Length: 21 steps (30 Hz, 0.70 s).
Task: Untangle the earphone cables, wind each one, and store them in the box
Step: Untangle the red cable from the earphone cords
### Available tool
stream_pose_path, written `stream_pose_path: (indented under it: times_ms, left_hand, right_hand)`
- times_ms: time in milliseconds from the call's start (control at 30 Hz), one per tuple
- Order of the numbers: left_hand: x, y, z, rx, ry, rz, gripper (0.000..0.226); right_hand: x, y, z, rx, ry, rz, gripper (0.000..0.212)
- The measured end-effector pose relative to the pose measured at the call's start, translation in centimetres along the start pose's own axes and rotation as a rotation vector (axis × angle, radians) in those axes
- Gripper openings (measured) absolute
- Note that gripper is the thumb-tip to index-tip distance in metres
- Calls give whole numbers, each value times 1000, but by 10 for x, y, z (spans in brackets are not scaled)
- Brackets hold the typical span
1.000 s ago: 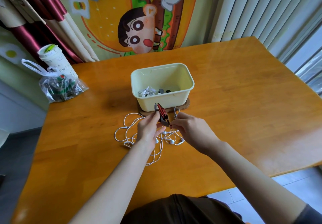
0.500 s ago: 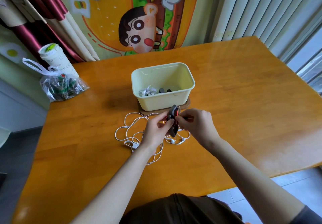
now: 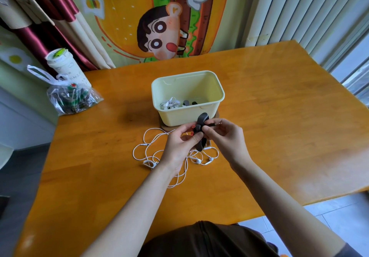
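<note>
While both hands are up just in front of the box (image 3: 199,115), the black earphone bundle (image 3: 202,120) sits pinched between them, standing roughly upright and a bit above the table (image 3: 279,127). The left hand (image 3: 177,145) has its grip clamped on the lower half of the bundle, thumb on the front. The right hand (image 3: 227,139) has its grip closed on the cable near the top, and the little metal plug (image 3: 216,124) pokes out sideways to the right over its fingers. There are some red bits on the bundle, can't tell exactly what they are.

Right under the hands, the white earphones (image 3: 149,164) are lying loose on the table in a loopy mess, buds and all, partly hidden by the left wrist.

The box is cream plastic, open on top, sitting on a thin wooden board (image 3: 216,115). Inside it, a white wound-up coil (image 3: 169,105) is on the left, with a couple of dark pieces (image 3: 186,103) just beside it.

Far left corner of the table has a clear plastic bag (image 3: 71,99) touching a white lidded cup (image 3: 63,65).
</note>
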<state>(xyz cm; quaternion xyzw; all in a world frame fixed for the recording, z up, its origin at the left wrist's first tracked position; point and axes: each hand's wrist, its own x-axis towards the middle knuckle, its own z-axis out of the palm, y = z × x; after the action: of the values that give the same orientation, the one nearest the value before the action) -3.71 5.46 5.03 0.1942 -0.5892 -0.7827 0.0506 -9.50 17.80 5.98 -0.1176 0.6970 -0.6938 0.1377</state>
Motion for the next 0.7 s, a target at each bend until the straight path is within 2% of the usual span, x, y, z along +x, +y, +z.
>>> stream_pose_path:
  times_ms: [100,267,367,467,567,700]
  left_hand:
    - [0,1,1,-8,-16,9,35]
    - [1,2,3,45,48,52,42]
    - [2,5,5,107,58,71,42]
    - [1,7,7,129,74,83,39]
    - [1,9,6,129,108,83,35]
    - [2,9,2,121,141,41,35]
  right_hand:
    - [2,1,1,-8,27,-42,11]
    - [3,0,0,-58,99,-102,20]
    - [5,5,-1,-316,83,-182,35]
    - [8,9,-1,-602,66,-382,45]
    - [8,7,-2,-626,28,-406,41]
    - [7,3,-6,-586,12,-385,17]
